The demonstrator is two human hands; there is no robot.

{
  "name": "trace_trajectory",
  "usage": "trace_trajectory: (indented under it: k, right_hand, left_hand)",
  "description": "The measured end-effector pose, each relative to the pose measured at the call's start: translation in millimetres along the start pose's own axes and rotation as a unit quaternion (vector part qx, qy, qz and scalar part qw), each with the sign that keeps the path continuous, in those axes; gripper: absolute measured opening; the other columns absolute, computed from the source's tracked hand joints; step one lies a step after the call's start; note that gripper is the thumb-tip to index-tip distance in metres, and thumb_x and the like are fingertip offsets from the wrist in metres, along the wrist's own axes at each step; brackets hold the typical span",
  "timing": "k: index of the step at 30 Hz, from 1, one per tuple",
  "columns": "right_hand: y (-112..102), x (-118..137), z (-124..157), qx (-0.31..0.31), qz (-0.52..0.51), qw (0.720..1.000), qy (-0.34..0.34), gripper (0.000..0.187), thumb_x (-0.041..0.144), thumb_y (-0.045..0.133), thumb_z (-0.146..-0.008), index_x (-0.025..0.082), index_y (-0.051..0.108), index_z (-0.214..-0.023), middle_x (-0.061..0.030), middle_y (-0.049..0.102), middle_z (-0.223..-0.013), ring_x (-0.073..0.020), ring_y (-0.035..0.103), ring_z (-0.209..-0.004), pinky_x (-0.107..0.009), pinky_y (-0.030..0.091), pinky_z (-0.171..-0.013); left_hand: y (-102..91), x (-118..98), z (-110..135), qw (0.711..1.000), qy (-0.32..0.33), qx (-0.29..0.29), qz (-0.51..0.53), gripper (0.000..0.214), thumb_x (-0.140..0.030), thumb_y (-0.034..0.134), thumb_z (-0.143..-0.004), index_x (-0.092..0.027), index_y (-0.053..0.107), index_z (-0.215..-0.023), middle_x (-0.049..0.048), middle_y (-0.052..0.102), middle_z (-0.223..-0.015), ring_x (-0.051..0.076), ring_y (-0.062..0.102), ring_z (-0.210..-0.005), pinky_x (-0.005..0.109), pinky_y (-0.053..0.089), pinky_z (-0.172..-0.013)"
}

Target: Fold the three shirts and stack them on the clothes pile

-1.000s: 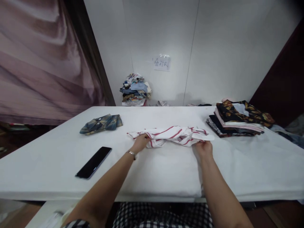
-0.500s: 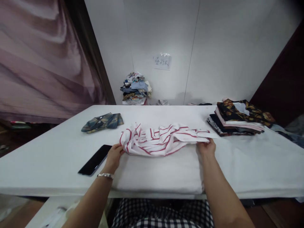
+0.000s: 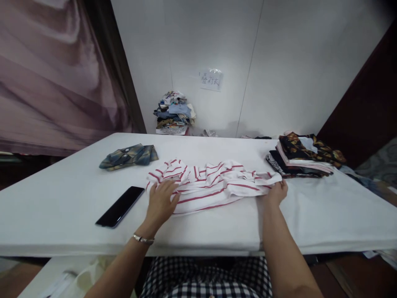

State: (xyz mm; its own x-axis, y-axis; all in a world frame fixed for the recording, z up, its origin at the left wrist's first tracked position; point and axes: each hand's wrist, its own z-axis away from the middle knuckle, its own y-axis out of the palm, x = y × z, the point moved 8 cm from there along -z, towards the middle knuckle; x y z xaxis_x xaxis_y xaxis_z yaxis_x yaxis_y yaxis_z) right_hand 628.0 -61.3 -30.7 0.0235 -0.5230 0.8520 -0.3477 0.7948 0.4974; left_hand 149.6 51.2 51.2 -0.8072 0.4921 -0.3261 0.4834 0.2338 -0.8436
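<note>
At this stage your left hand (image 3: 161, 203) lay flat and open on the white, red-striped cotton shirt (image 3: 211, 184) at table centre, your right hand (image 3: 277, 192) pinched its 3 o'clock edge, and the shirt was partly gathered, not yet neatly folded.

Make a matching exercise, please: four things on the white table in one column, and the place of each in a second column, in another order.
Things:
1. striped shirt
2. black phone
3. plaid shirt
4. stack of folded clothes

Places:
A. far right of the table
B. far left, folded, touched by no hand
C. middle, under the left hand and at the right hand
D. near left, just left of the left hand

Pairs: 1-C, 2-D, 3-B, 4-A
</note>
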Motion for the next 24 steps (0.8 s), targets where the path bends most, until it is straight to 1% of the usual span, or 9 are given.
trace_trajectory:
  k: [3, 6, 9, 12, 14, 16, 20, 22, 24]
  right_hand:
    - [1.3, 52.4, 21.2, -0.058, 0.156, 0.965, -0.205, 0.021, 0.025, 0.060, -0.076, 0.025, 0.063, -0.097, -0.0042, 0.065, -0.119, -0.0232, 0.053, -0.124, -0.045, 0.043, -0.108]
    - [48.1, 76.5, 48.1, 0.093, 0.239, 0.922, -0.291, 0.017, 0.025, 0.059, -0.080, 0.025, 0.069, -0.094, -0.0062, 0.068, -0.115, -0.0249, 0.053, -0.124, -0.050, 0.034, -0.113]
    - [104.3, 70.5, 76.0, 0.275, 0.301, 0.867, -0.287, 0.020, 0.024, 0.056, -0.082, 0.026, 0.073, -0.093, -0.0058, 0.073, -0.102, -0.0252, 0.062, -0.106, -0.047, 0.042, -0.104]
    - [152.0, 41.7, 102.2, 0.426, 0.414, 0.760, -0.263, 0.035, 0.017, 0.055, -0.079, 0.026, 0.073, -0.107, -0.0066, 0.075, -0.098, -0.0256, 0.065, -0.095, -0.042, 0.046, -0.092]
    - [169.8, 18.5, 110.7, 0.478, 0.493, 0.688, -0.234, 0.049, 0.013, 0.056, -0.077, 0.027, 0.068, -0.122, -0.0070, 0.075, -0.096, -0.0249, 0.065, -0.090, -0.037, 0.047, -0.084]
    - [179.4, -0.5, 112.0, 0.505, 0.541, 0.643, -0.195, 0.055, 0.012, 0.057, -0.077, 0.028, 0.063, -0.129, -0.0066, 0.076, -0.097, -0.0242, 0.065, -0.088, -0.032, 0.046, -0.078]
    - [193.0, -19.8, 100.4, 0.525, 0.536, 0.652, -0.110, 0.027, 0.014, 0.061, -0.076, 0.025, 0.075, -0.096, -0.0048, 0.076, -0.084, -0.0221, 0.065, -0.080, -0.029, 0.043, -0.072]
    - [204.2, -23.8, 91.3, 0.532, 0.516, 0.666, -0.085, 0.013, 0.013, 0.063, -0.073, 0.022, 0.072, -0.069, -0.0037, 0.072, -0.071, -0.0193, 0.063, -0.071, -0.028, 0.043, -0.069]
    - [220.2, -26.2, 78.9, 0.533, 0.495, 0.684, -0.061, 0.016, 0.012, 0.066, -0.070, 0.020, 0.064, -0.056, -0.0026, 0.068, -0.061, -0.0165, 0.060, -0.062, -0.027, 0.044, -0.065]
  left_hand:
    - [30.2, 11.5, 10.6, 0.988, -0.047, 0.124, -0.077, 0.033, -0.032, 0.052, -0.086, -0.023, 0.066, -0.115, 0.0123, 0.066, -0.127, 0.032, 0.058, -0.121, 0.056, 0.032, -0.109]
    - [35.6, 25.1, 13.1, 0.981, -0.083, 0.147, -0.094, 0.041, -0.035, 0.047, -0.090, -0.018, 0.061, -0.125, 0.0156, 0.065, -0.130, 0.032, 0.059, -0.120, 0.051, 0.042, -0.101]
    - [28.4, 30.4, 3.4, 0.981, -0.111, 0.136, -0.086, 0.051, -0.040, 0.044, -0.093, -0.017, 0.051, -0.137, 0.0171, 0.059, -0.137, 0.033, 0.060, -0.120, 0.047, 0.044, -0.099]
    - [25.9, 29.4, -11.9, 0.979, -0.124, 0.145, -0.075, 0.060, -0.040, 0.048, -0.091, -0.021, 0.039, -0.147, 0.0168, 0.060, -0.136, 0.033, 0.064, -0.112, 0.044, 0.050, -0.089]
    - [31.5, 26.4, -21.4, 0.977, -0.107, 0.169, -0.071, 0.065, -0.037, 0.050, -0.089, -0.024, 0.033, -0.151, 0.0155, 0.066, -0.126, 0.032, 0.067, -0.107, 0.042, 0.051, -0.084]
    - [39.7, 24.8, -28.5, 0.976, -0.087, 0.190, -0.061, 0.064, -0.030, 0.052, -0.087, -0.026, 0.036, -0.149, 0.0144, 0.069, -0.119, 0.032, 0.067, -0.105, 0.042, 0.051, -0.084]
    - [49.5, 32.5, -39.2, 0.977, -0.110, 0.178, 0.040, 0.026, -0.020, 0.054, -0.081, -0.018, 0.069, -0.102, 0.0157, 0.072, -0.098, 0.034, 0.067, -0.097, 0.048, 0.048, -0.087]
    - [49.3, 38.7, -48.0, 0.975, -0.126, 0.158, 0.091, 0.013, -0.022, 0.055, -0.080, -0.018, 0.066, -0.075, 0.0135, 0.071, -0.083, 0.033, 0.067, -0.092, 0.048, 0.047, -0.087]
    - [45.5, 45.9, -64.8, 0.970, -0.139, 0.134, 0.144, 0.019, -0.026, 0.058, -0.079, -0.019, 0.059, -0.062, 0.0091, 0.067, -0.069, 0.030, 0.066, -0.084, 0.045, 0.048, -0.086]
